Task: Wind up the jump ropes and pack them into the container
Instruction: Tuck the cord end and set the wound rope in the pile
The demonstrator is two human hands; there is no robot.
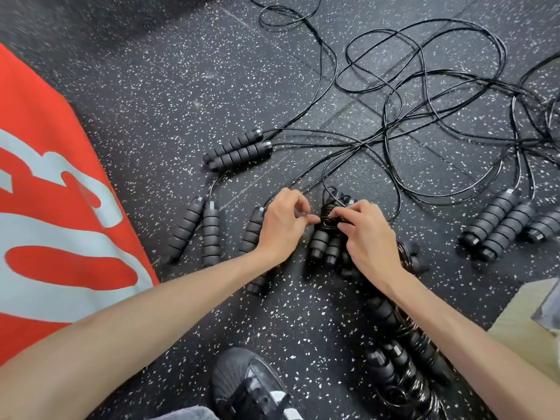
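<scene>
Head view, black ribbed-handled jump rope (325, 234), cord coiled round handles, both hands' fingers (312, 219) pinching cord

Even, bright overhead light falls on the speckled floor (169, 95), with soft shadows under the forearms. Glossy cords (424, 86) catch small highlights. Wide-angle distortion bends the edges; the orange fabric (45, 177) and near corners look slightly soft.

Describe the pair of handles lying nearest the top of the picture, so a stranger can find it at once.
Start at the big orange banner on the left and move right across the speckled floor. The pair of handles lies side by side, farther away than both hands. Unlike the bundle being wound, its cord trails off loose.
</scene>
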